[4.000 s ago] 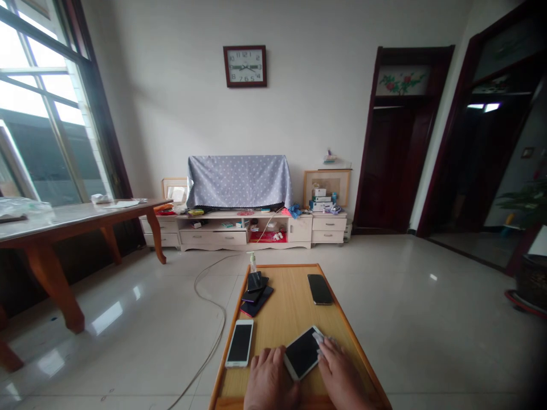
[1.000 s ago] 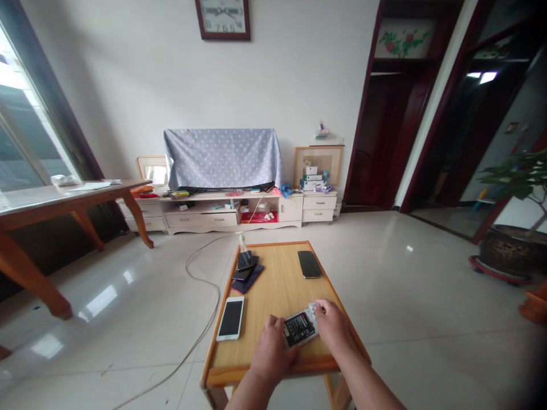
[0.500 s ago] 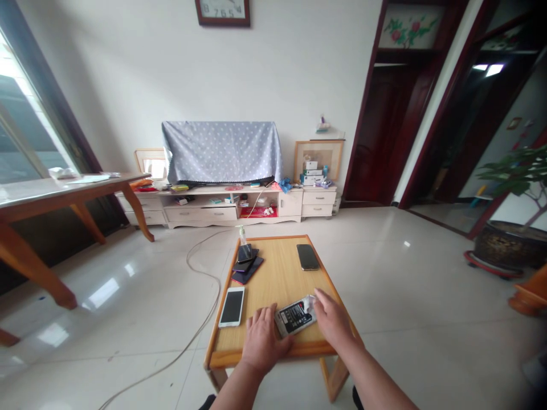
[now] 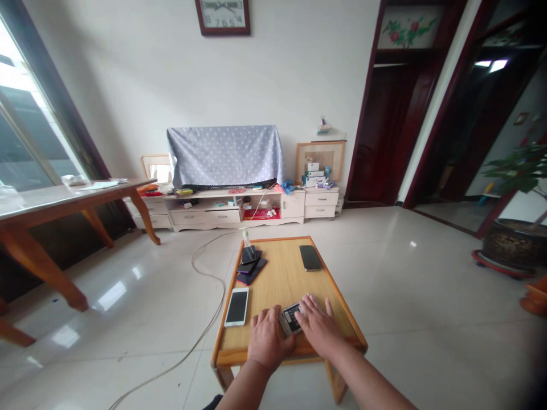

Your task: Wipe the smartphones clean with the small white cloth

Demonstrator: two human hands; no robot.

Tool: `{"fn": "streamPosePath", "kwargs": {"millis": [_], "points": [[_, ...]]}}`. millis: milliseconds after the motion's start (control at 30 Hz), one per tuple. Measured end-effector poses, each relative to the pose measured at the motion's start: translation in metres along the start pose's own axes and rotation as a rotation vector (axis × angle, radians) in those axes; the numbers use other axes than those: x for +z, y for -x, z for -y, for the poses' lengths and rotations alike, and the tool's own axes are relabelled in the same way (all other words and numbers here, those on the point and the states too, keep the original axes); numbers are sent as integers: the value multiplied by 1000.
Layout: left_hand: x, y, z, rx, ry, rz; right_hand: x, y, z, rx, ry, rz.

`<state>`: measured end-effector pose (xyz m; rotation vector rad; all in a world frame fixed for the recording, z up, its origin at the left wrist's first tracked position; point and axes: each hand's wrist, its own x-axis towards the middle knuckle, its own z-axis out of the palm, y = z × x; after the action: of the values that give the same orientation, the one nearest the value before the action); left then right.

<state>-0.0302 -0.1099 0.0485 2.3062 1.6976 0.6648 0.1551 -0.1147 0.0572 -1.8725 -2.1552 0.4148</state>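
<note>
On the near end of a low wooden table lies a phone with its back off, so the dark battery shows. My left hand rests on the table with its fingers curled against the phone's left edge, gripping it. My right hand lies flat on top of the phone's right part, fingers stretched and spread, hiding that half.
A white phone lies screen-up at the table's left edge. Farther back are a stack of dark phones, a small bottle and a black phone. A cable runs across the tiled floor on the left.
My right hand has moved from the phone's far right corner to lie flat over it. The phone, screen-up four seconds ago, has since shown its open back. My view shifted slightly.
</note>
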Motion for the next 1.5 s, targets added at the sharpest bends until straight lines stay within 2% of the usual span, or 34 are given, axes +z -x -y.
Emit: {"fn": "streamPosePath", "kwargs": {"millis": [300, 400, 533, 700, 767, 900, 967, 1033, 1133, 1300, 1367, 1500], "points": [[-4, 1, -2, -10, 8, 6, 0, -10, -22, 140, -2, -130], [-6, 1, -4, -17, 4, 23, -3, -7, -24, 123, -5, -116], [-4, 0, -4, -26, 3, 14, 1, 4, -3, 45, 7, -33], [1, 0, 0, -24, -10, 43, 8, 15, 30, -143, -12, 52], [3, 0, 1, -25, -2, 20, 7, 11, 28, -103, 2, 46], [4, 0, 2, -27, 18, -23, 0, -4, 4, 86, 9, 10], [3, 0, 1, -16, 21, -18, -1, -9, -5, 101, -3, -19], [1, 0, 0, -18, 21, -8, -1, -9, -5, 77, 2, -31], [-1, -1, -2, -42, 19, 11, 3, 0, 10, 15, 16, -8], [0, -2, -2, -31, 2, 43, 9, 13, 34, -200, -51, 33], [1, -2, -3, -32, -2, 19, 4, 8, 27, -166, -25, 8], [2, -1, -6, -47, -8, -9, -11, -7, -2, 90, 62, -65]]}}
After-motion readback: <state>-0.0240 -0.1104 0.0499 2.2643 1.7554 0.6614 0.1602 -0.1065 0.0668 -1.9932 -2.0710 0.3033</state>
